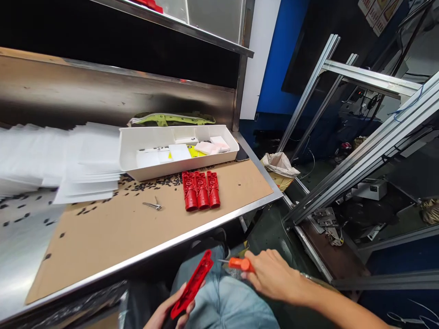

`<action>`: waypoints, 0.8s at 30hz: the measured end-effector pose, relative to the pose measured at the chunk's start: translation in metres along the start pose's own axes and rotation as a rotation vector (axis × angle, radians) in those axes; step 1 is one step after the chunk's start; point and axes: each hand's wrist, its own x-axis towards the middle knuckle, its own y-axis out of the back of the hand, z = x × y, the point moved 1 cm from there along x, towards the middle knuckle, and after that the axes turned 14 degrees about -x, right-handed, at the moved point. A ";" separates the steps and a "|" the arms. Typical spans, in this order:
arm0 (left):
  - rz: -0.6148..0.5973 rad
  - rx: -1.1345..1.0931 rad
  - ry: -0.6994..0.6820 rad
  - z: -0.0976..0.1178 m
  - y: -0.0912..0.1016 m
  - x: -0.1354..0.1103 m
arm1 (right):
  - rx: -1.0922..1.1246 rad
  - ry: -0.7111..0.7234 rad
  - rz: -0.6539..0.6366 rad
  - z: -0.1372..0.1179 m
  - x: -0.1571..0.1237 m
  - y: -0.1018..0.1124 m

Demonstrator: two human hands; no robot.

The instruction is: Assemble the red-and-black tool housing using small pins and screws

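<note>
table: The metal table (20, 256) has a big brown cardboard sheet (130, 224) lying on it.
paper stacks: White paper stacks (68, 160) sit at the back left of the cardboard, near the tray.
tray: A long white tray (144, 171) holds small white and yellow bits. It sits just behind three red pieces.
three red pieces: The three red pieces (201, 190) lie side by side on the cardboard, touching each other.
red part: The long red part (192, 285) is down low, over the person's lap, in front of the table edge. It looks like hard plastic, light and stiff, maybe a bit smooth. Best to hold it by its lower end.
left hand: The left hand (168, 315) is closed around the bottom of the red part.
right hand: The right hand (274, 276) is closed around the orange tool.
orange tool: The orange tool (240, 263) is small, with a thin metal tip that points at the red part. Tip and part look close; I cannot tell if they touch.
tweezers: Little metal tweezers (153, 205) lie alone on the cardboard.
</note>
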 end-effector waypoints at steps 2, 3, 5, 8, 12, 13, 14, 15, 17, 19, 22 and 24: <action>-0.015 0.004 0.003 0.000 0.004 0.005 | -0.006 0.040 -0.003 -0.002 0.005 -0.001; -0.021 0.004 0.003 0.000 0.005 0.007 | -0.011 0.054 -0.003 -0.002 0.007 -0.002; -0.037 -0.005 -0.005 0.002 0.007 0.010 | -0.025 0.040 0.016 -0.003 0.010 -0.003; -0.040 -0.014 -0.006 0.003 0.007 0.009 | -0.038 0.052 0.022 -0.006 0.014 -0.004; -0.032 -0.016 -0.005 0.003 -0.002 -0.001 | -0.049 0.064 0.019 -0.010 0.020 -0.007; -0.038 -0.015 -0.010 0.004 -0.004 -0.004 | -0.050 0.053 0.026 -0.011 0.021 -0.007; -0.042 -0.011 -0.013 0.004 -0.007 -0.006 | -0.048 0.057 0.030 -0.011 0.022 -0.007; -0.043 -0.004 -0.017 0.004 -0.008 -0.008 | -0.044 0.078 0.026 -0.012 0.023 -0.007; -0.036 0.018 -0.019 0.004 -0.007 -0.008 | -0.033 0.109 0.014 -0.013 0.024 -0.006; -0.023 0.046 -0.029 0.003 -0.003 -0.004 | -0.033 0.078 0.019 -0.014 0.025 -0.005; -0.014 0.124 -0.082 0.002 0.005 0.004 | -0.027 0.088 0.012 -0.018 0.024 -0.005; -0.019 0.205 -0.169 0.003 0.006 0.008 | -0.019 0.134 -0.009 -0.018 0.022 -0.006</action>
